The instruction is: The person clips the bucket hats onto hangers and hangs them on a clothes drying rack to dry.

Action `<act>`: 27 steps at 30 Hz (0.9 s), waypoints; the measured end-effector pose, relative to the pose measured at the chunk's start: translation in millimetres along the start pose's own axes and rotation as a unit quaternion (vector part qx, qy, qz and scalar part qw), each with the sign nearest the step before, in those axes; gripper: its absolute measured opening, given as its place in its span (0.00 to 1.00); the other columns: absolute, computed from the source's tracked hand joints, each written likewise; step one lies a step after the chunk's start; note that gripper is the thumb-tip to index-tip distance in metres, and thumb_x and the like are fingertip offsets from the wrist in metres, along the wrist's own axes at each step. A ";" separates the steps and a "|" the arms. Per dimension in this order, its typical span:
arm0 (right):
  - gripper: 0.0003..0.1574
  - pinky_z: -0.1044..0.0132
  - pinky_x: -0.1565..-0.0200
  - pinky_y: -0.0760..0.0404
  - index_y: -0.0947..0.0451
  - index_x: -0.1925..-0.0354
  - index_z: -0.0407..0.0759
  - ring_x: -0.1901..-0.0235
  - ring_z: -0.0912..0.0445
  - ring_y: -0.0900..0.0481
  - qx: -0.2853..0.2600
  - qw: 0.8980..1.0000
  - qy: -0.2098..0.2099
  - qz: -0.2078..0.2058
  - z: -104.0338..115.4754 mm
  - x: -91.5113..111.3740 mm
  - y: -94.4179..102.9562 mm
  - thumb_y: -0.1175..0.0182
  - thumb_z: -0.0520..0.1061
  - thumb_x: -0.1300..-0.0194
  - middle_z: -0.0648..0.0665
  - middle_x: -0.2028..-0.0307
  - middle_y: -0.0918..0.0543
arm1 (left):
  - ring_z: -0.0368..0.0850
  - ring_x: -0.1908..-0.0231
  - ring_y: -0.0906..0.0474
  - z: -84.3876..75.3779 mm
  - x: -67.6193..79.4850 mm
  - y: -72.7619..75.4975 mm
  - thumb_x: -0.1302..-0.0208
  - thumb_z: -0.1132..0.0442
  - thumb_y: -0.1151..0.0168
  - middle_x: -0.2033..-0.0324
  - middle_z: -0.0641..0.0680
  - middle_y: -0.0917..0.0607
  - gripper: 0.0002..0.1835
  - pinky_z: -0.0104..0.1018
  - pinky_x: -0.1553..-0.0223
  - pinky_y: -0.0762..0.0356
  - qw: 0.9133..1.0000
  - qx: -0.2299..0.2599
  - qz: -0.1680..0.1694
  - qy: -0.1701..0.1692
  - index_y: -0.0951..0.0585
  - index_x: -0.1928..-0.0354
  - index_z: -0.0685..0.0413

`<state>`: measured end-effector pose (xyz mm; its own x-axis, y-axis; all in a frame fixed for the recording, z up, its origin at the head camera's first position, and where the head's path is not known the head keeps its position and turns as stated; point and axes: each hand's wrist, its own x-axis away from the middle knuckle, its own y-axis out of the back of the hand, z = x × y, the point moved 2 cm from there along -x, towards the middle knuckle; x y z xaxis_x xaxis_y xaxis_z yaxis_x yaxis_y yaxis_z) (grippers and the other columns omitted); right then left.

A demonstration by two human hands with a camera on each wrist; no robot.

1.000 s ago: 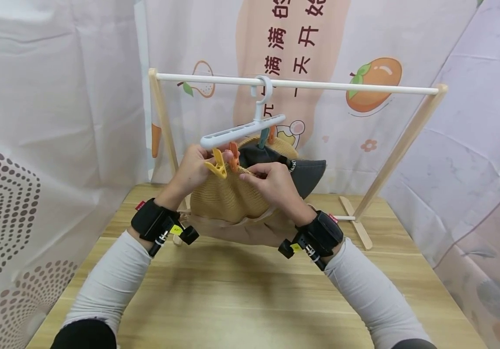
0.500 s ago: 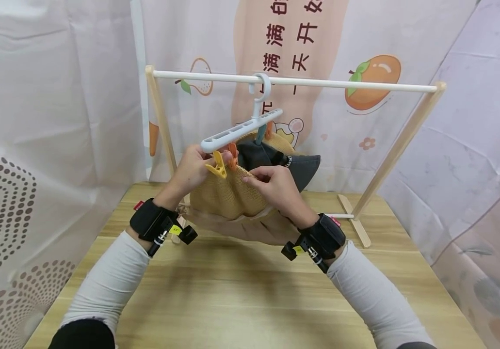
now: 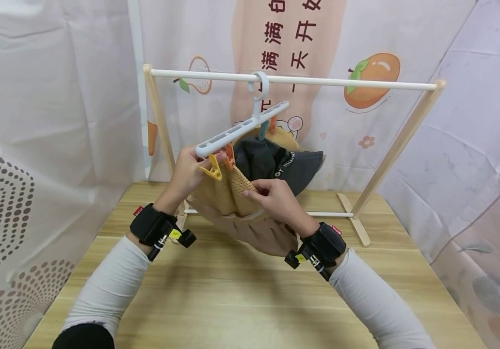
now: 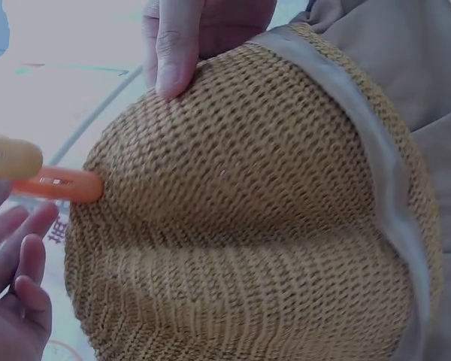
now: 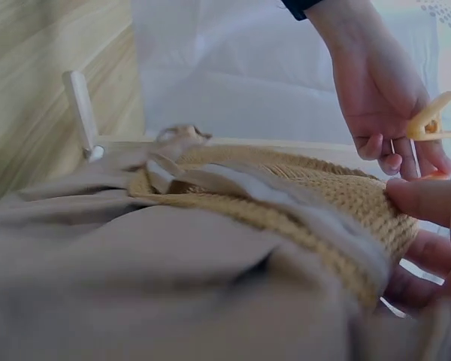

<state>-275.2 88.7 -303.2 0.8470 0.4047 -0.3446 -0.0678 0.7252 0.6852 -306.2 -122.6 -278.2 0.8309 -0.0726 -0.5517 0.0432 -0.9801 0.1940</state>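
A white clothes hanger [image 3: 243, 130] hangs by its hook. My left hand [image 3: 187, 173] holds its near end, beside the yellow clip [image 3: 212, 168] and the orange clip [image 3: 230, 156]; the thumb is hidden. The orange clip bites the edge of a tan knitted sun hat [image 4: 248, 165] with a beige fabric part [image 5: 135, 286]. My right hand [image 3: 276, 198] pinches that hat's edge between thumb and fingers, right of the orange clip. Behind the knitted edge hangs a dark grey cap [image 3: 254, 157] with white lettering, under a teal clip [image 3: 263, 131]. Another orange clip [image 3: 273, 124] grips the hat's far side.
The hanger's hook loops over the white rail [image 3: 328, 83] of a wooden rack. Its slanted right leg [image 3: 398, 150] stands on a foot [image 3: 354, 220], and a lower white bar [image 3: 328, 214] runs behind the hat. Wood-grain tabletop [image 3: 241, 300] lies below; printed curtains [image 3: 463, 145] surround it.
The hanger has turned, its near end shifting slightly left and down with my left hand. My right hand has moved down, drawing the knitted edge with it, so more of the cap shows.
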 end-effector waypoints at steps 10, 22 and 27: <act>0.10 0.64 0.69 0.29 0.23 0.61 0.48 0.71 0.58 0.30 0.079 0.982 0.087 0.145 3.1 10.6 -14.6 0.48 0.50 0.31 0.50 0.73 0.26 | 0.37 0.78 0.31 13.6 11.1 -3.1 0.42 0.61 0.35 0.77 0.52 0.23 0.13 0.23 0.80 0.36 0.997 -0.025 -0.079 -0.005 0.18 0.61 0.66; 0.16 0.60 0.60 0.23 0.24 0.53 0.49 0.62 0.59 0.26 0.028 0.980 0.073 0.181 -2.0 21.1 -27.4 0.53 0.54 0.29 0.49 0.61 0.23 | 0.49 0.55 0.22 47.4 45.3 -7.5 0.39 0.61 0.38 0.51 0.62 0.19 0.19 0.40 0.56 0.22 0.999 -0.016 -0.043 -0.005 0.23 0.47 0.59; 0.15 0.60 0.64 0.24 0.22 0.55 0.46 0.67 0.56 0.26 -0.012 0.989 0.069 0.132 -4.7 26.4 -22.4 0.50 0.50 0.30 0.46 0.65 0.22 | 0.55 0.57 0.24 36.0 60.5 -8.3 0.38 0.67 0.41 0.51 0.67 0.21 0.18 0.44 0.59 0.25 0.999 -0.038 -0.023 0.000 0.25 0.47 0.66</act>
<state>-253.7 85.8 -330.6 0.7185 0.6523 -0.2413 -0.2906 0.5968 0.7479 -276.3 -125.5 -342.4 0.8274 -0.0272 -0.5610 0.1241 -0.9653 0.2298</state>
